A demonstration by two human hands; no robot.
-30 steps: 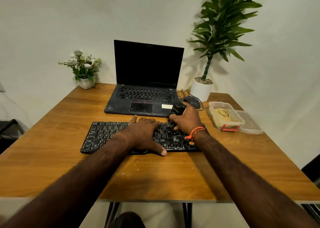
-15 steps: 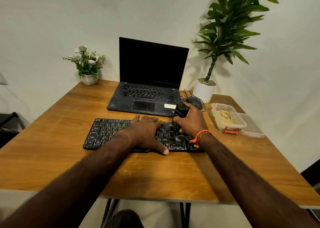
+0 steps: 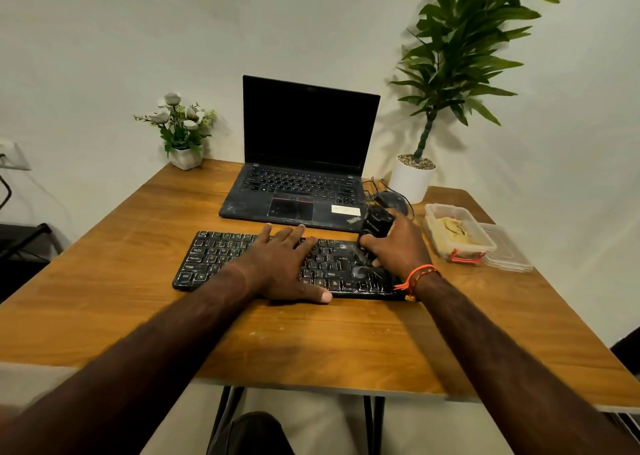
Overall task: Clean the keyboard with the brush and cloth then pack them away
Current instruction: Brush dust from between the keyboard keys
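- While the left hand (image 3: 282, 264) lies flat, fingers straight and spread, on the middle keys of the black keyboard (image 3: 214, 259), its thumb reaches past the keyboard's near edge onto the wooden table (image 3: 311, 343).
- The right hand (image 3: 398, 246) is curled round a black brush (image 3: 377, 224), holding it upright at the keyboard's far right corner; the lower end of the brush is hidden by the fingers, so whether the bristles touch the keys cannot be told.
- An orange thread bracelet (image 3: 417, 276) sits on the right wrist, over the keyboard's right end.
- The keyboard lies crosswise near the table's middle, with pale dusty smears on its right-hand keys.
- Just beyond it stands an open ThinkPad laptop (image 3: 304, 163) with a dark screen and a dusty palm rest.
- A black mouse (image 3: 393, 200) with its cable lies right of the laptop, just behind the brush.
- To the right of the hand, a clear plastic container (image 3: 460, 234) with a red clip holds a yellowish cloth (image 3: 452, 229); its clear lid (image 3: 509, 250) lies on the table beside it.
- A tall green plant in a white pot (image 3: 412, 179) stands at the far right corner, and a small pot of white flowers (image 3: 181, 132) at the far left.
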